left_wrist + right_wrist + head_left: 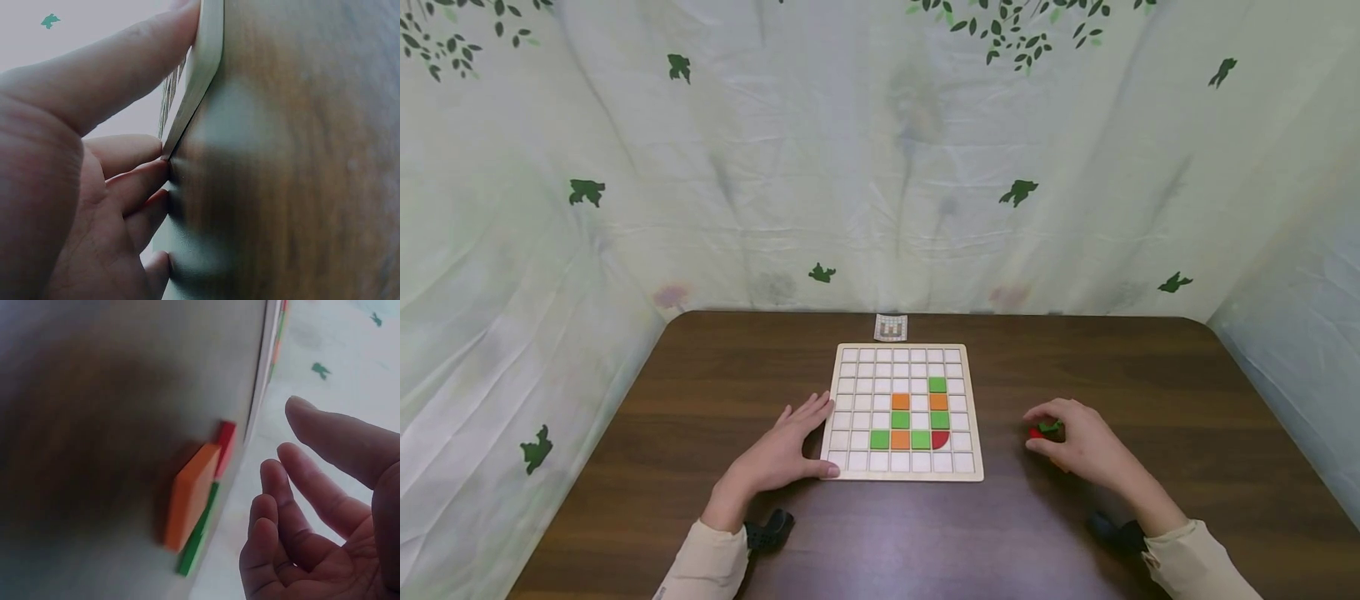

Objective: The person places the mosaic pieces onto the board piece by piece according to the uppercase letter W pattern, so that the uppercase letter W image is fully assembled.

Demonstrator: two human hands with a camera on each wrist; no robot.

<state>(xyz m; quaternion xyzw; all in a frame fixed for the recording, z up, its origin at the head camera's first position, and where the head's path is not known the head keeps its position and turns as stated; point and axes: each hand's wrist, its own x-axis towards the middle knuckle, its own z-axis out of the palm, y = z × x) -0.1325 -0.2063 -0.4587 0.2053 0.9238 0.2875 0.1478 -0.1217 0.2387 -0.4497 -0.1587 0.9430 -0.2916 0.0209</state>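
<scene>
A white gridded board with a pale wooden rim lies flat on the table. Green tiles, orange tiles and one red rounded tile sit in its squares. My left hand rests at the board's left side, thumb on the near corner and fingertips against the edge. To the right of the board, my right hand hovers over loose pieces, its fingers loosely bent and apart from the thumb. In the right wrist view these are an orange tile, a red piece and green, with nothing between the fingertips.
A small printed card with a grid pattern lies behind the board near the table's far edge. The dark wooden table is bordered by a pale curtain with leaf and bird prints. Both wrists wear black straps.
</scene>
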